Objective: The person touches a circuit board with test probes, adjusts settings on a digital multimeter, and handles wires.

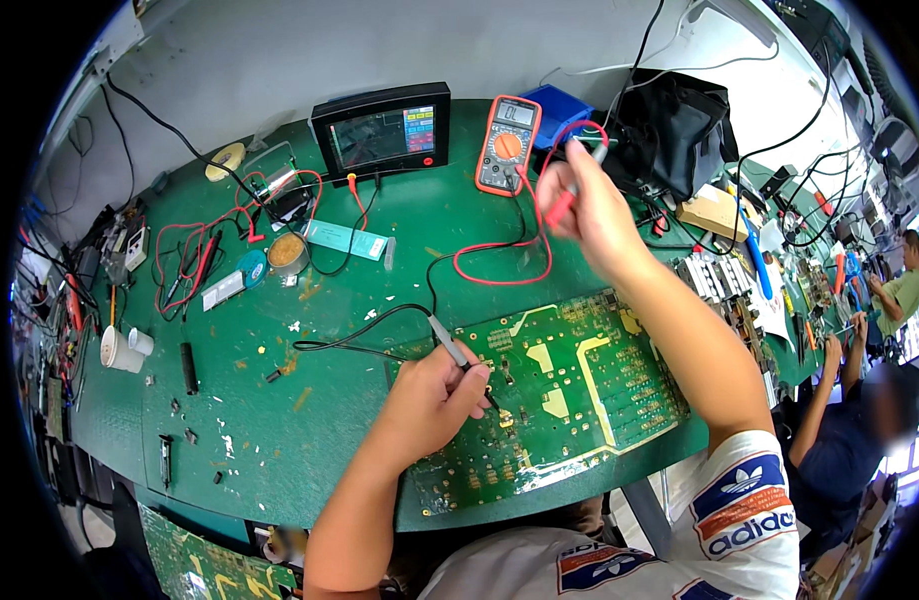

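My left hand (434,405) is closed around a grey and black test probe (451,345), its tip down at the large green circuit board (569,400). Whether the tip touches a contact is too small to tell. Raised beyond the board, my right hand (591,215) grips a red test probe (559,209), somewhat smeared by motion. A red and grey multimeter (507,145) with an orange dial stands just left of that hand. Red and black leads run from it across the green bench to the probes.
A black instrument with a screen (384,135) stands at the back, and a black bag (679,130) at the back right. Leftward are a round tin (287,254), white cups (124,352) and loose leads. Another circuit board (219,560) lies lower left. Two people are at the right.
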The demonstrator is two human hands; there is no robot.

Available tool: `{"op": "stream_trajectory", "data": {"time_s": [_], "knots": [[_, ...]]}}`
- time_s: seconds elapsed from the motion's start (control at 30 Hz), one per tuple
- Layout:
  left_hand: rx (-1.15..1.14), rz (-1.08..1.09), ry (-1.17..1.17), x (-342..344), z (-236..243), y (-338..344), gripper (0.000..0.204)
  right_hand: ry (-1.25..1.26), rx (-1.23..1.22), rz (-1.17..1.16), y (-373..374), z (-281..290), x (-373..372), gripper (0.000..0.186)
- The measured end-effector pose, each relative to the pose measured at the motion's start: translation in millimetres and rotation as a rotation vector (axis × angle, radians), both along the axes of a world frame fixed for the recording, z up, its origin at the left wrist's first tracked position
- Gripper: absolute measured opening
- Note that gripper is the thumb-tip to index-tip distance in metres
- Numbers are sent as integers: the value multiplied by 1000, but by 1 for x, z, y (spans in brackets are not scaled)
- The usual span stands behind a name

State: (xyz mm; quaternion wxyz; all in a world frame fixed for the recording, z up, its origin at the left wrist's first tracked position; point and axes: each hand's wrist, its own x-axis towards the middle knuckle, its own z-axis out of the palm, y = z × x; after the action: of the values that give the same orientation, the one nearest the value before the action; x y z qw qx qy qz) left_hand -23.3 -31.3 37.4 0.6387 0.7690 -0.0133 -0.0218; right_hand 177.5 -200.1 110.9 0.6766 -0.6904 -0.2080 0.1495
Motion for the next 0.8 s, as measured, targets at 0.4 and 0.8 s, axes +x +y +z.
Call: {"op": "stream_trajectory", "data": {"time_s": [0.4, 0.8], "knots": [[48, -13, 0, -3, 6, -6, 10, -224, -34, 351, -107, -30, -141, 32], [-17, -25, 91, -1, 4, 0, 14, -534, -71, 192, -86, -69, -161, 19]]}}
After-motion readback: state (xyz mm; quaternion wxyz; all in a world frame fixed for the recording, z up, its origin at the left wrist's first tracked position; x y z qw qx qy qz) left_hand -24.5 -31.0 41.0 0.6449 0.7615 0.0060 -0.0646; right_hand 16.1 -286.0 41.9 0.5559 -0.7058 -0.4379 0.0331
